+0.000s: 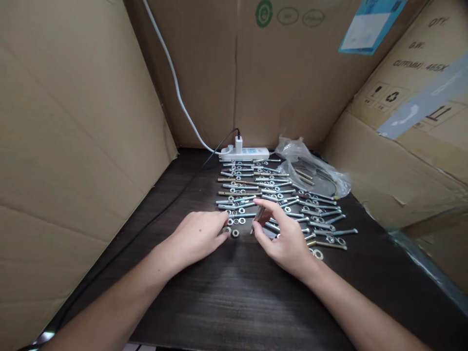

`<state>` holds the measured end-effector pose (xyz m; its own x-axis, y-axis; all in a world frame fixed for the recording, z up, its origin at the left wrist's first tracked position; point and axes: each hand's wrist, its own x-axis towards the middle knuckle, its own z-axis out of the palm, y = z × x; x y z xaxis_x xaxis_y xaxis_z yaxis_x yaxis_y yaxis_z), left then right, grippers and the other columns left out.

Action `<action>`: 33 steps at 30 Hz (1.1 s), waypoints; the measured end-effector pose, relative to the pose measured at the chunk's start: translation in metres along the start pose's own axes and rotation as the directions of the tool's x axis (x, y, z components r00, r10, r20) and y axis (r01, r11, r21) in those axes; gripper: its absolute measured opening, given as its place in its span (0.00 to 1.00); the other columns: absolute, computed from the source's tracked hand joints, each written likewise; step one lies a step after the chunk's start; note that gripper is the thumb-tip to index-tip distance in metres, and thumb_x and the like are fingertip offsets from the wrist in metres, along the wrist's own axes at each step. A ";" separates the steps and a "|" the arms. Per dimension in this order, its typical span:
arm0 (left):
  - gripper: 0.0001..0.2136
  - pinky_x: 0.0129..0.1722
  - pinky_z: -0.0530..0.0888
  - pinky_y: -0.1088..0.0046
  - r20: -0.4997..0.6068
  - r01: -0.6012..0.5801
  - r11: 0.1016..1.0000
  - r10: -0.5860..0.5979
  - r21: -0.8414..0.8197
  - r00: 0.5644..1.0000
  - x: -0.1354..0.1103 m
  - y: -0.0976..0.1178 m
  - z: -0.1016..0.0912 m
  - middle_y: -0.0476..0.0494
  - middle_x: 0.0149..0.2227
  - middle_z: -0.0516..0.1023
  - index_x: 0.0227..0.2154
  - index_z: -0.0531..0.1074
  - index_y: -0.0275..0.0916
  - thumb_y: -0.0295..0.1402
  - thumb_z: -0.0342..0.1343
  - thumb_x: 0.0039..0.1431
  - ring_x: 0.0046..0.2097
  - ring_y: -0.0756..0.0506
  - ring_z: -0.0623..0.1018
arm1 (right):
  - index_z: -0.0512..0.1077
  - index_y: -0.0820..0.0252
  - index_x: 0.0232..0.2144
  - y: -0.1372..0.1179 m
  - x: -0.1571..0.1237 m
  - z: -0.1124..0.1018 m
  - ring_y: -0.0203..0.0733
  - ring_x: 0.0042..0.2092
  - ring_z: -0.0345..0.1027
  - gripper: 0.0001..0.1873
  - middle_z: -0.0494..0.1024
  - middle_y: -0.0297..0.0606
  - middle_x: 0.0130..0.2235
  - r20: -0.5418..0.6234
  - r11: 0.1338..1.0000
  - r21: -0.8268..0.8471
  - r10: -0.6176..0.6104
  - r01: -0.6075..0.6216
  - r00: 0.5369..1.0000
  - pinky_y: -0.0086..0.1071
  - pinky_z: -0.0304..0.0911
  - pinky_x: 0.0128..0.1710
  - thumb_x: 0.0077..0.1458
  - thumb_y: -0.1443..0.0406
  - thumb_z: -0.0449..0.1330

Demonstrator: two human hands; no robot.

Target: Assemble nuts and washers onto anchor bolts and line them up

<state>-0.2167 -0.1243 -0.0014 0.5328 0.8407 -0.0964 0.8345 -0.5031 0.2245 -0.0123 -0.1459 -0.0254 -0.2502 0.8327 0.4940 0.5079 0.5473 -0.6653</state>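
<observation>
My left hand (pixel 199 234) rests low over the dark table, its thumb and forefinger closing at a flat metal washer (pixel 227 229). Just right of these fingertips lies a small nut (pixel 235 233). Between the thumb and fingers of my right hand (pixel 283 231) is a brassy metal bolt (pixel 259 214), held tilted with its lower end close to the tabletop. Ahead of both hands, bolts with sleeves (pixel 239 194) lie in rows, with washers and nuts set between them. Part of the rows is hidden behind my right hand.
A white power strip (pixel 244 154) with a plugged-in charger (pixel 239 144) stands at the back. Right of it lies a clear plastic bag (pixel 310 168) with metal pieces inside. A black cable (pixel 157 214) crosses the left side of the table (pixel 234 302). Cardboard walls (pixel 73 122) enclose three sides.
</observation>
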 end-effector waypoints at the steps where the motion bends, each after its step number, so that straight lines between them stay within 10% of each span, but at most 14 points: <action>1: 0.05 0.27 0.60 0.72 -0.001 0.008 1.000 -0.008 0.014 1.000 0.000 0.001 0.001 0.48 0.33 0.77 0.30 0.67 0.41 0.36 0.50 0.57 0.33 0.44 0.75 | 0.60 0.55 0.53 0.000 0.000 0.000 0.38 0.35 0.68 0.24 0.73 0.33 0.34 -0.001 1.000 -0.001 0.001 -0.001 1.000 0.33 0.66 0.40 0.53 0.69 0.55; 33: 0.10 0.28 0.64 0.71 0.131 0.028 1.000 -0.026 -0.009 0.991 -0.005 -0.005 0.007 0.44 0.33 0.77 0.35 0.65 0.41 0.40 0.44 0.60 0.33 0.41 0.77 | 0.61 0.56 0.50 0.003 0.002 -0.002 0.36 0.34 0.68 0.21 0.73 0.32 0.33 0.008 0.999 0.036 -0.025 0.025 1.000 0.32 0.64 0.40 0.53 0.71 0.56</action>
<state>-0.2221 -0.1271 -0.0093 0.5245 0.8201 -0.2288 0.8477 -0.4779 0.2302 -0.0096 -0.1427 -0.0253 -0.2691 0.8193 0.5063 0.4717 0.5704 -0.6724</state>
